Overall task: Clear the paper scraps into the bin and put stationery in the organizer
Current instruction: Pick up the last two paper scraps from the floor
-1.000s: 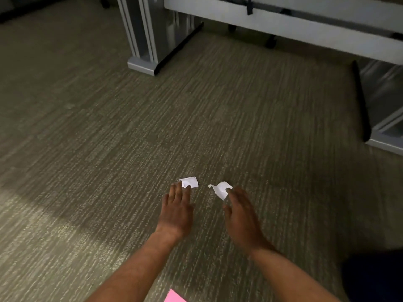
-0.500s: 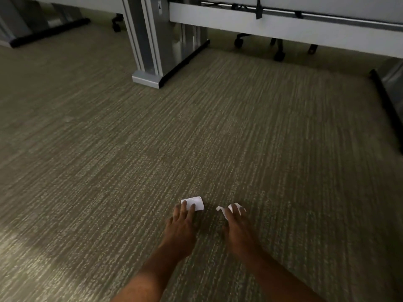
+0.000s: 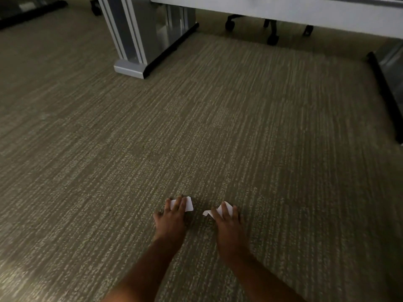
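Two white paper scraps lie on the carpet low in the middle of the head view. My left hand (image 3: 171,223) rests palm down, its fingers flat on the left paper scrap (image 3: 189,206) and its thumb spread out to the left. My right hand (image 3: 229,228) covers the crumpled right paper scrap (image 3: 225,208), which pokes up between its fingers and out to the left. The right thumb is hidden. No bin, organizer or stationery is in view.
Grey-green striped carpet (image 3: 196,127) fills the view. A grey desk leg with a foot (image 3: 135,46) stands at the back left. Chair castors (image 3: 272,38) sit under a white desk panel (image 3: 283,12) at the back. A dark base rail (image 3: 386,94) runs along the right.
Both hands have slid forward onto the two scraps, and the fingers now cover them. The view has shifted, and the pink sheet at the bottom edge is out of frame.
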Motion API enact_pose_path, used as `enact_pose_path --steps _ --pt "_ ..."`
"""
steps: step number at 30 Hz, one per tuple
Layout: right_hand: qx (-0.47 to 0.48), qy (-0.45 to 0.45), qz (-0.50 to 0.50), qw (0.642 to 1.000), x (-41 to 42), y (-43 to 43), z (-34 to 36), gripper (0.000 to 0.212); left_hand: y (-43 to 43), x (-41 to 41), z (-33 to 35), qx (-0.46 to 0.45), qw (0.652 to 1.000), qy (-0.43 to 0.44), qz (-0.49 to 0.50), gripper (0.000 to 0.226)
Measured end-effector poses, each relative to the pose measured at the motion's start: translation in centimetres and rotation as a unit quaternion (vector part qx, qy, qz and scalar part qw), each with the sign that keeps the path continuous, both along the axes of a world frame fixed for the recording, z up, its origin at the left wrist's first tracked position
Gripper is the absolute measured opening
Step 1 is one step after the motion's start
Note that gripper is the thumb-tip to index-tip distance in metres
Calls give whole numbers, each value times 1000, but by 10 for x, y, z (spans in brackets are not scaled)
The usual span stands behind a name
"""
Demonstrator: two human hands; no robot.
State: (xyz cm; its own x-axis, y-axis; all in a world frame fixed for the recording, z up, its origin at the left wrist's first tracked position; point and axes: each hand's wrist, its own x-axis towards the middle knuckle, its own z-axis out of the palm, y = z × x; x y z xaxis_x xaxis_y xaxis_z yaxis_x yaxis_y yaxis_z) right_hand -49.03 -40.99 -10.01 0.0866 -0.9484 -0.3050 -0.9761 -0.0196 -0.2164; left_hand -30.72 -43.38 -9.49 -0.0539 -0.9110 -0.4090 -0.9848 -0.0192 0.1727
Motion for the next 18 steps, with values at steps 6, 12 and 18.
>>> enact_pose_path --steps 6,12,18 --pt "16 -6 3 1000 -2 -6 2 56 -3 1 10 -39 998 -45 -18 49" --pt "48 -14 2 999 -2 -15 3 56 18 11 21 -112 990 -64 -50 38" --pt "63 -102 -19 993 -9 -12 21 52 54 0 53 -213 971 -46 -103 36"
